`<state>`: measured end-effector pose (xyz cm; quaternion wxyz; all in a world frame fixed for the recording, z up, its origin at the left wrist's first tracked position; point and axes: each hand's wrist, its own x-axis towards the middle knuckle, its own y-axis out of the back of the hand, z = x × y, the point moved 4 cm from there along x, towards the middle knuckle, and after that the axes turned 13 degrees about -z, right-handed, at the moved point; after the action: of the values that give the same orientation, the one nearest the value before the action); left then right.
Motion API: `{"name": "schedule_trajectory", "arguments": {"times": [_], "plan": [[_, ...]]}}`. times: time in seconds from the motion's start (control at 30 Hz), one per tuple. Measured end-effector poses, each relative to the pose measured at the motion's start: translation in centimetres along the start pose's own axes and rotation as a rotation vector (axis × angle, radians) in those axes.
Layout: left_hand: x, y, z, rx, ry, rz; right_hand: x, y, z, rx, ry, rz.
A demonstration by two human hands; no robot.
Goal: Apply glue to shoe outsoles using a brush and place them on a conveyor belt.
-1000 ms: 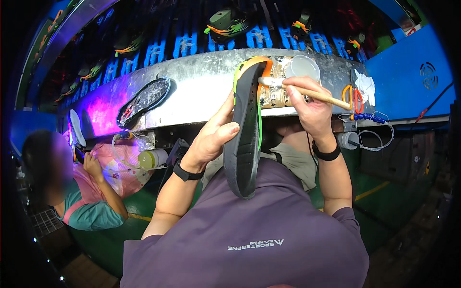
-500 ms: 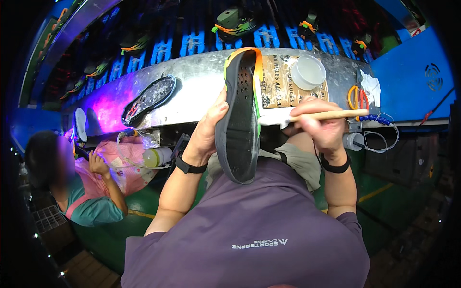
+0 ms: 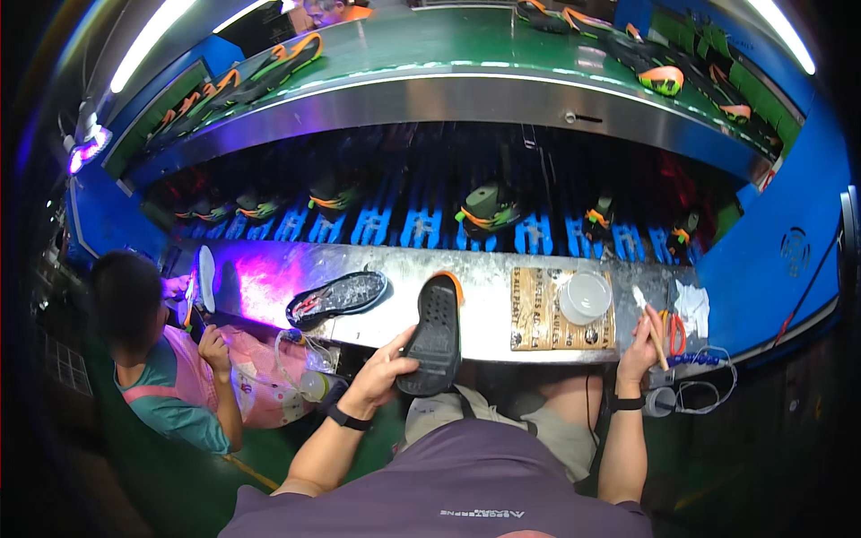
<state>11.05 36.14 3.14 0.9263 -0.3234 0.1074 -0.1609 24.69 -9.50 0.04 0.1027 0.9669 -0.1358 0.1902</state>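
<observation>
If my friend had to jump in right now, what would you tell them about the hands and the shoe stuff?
Left hand: holds the black shoe sole, tread up, its toe on the metal bench.
Right hand: holds a wooden-handled brush upright, off the sole.
A white cup stands on the printed sheet; another sole lies to the left.
Whether the sole is coated cannot be told.

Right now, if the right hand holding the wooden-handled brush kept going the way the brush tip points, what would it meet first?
The right hand aims its wooden-handled brush up and slightly left. Nearest along that line looks to be the round white bowl on the metal bench, though depth is unclear.
</observation>
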Motion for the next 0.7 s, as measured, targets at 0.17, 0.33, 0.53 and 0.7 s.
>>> {"name": "schedule_trajectory", "arguments": {"times": [0.17,0.33,0.53,0.7], "plan": [[-0.4,-3.7,8.1,0.251,0.258,-0.336,-1.2,-0.2,5.1,-0.060,-0.230,-0.025],[7.4,-9.4,21.8,0.924,-0.037,-0.676,-0.8,-0.5,4.7,-0.228,-0.077,-0.018],[20.3,-12.3,36.0,0.482,-0.599,-0.311,-0.8,-1.0,3.2,-0.300,-0.005,-0.022],[20.8,-7.7,39.9,0.949,-0.739,0.128,-1.0,-1.1,2.7,-0.333,0.047,-0.002]]}}
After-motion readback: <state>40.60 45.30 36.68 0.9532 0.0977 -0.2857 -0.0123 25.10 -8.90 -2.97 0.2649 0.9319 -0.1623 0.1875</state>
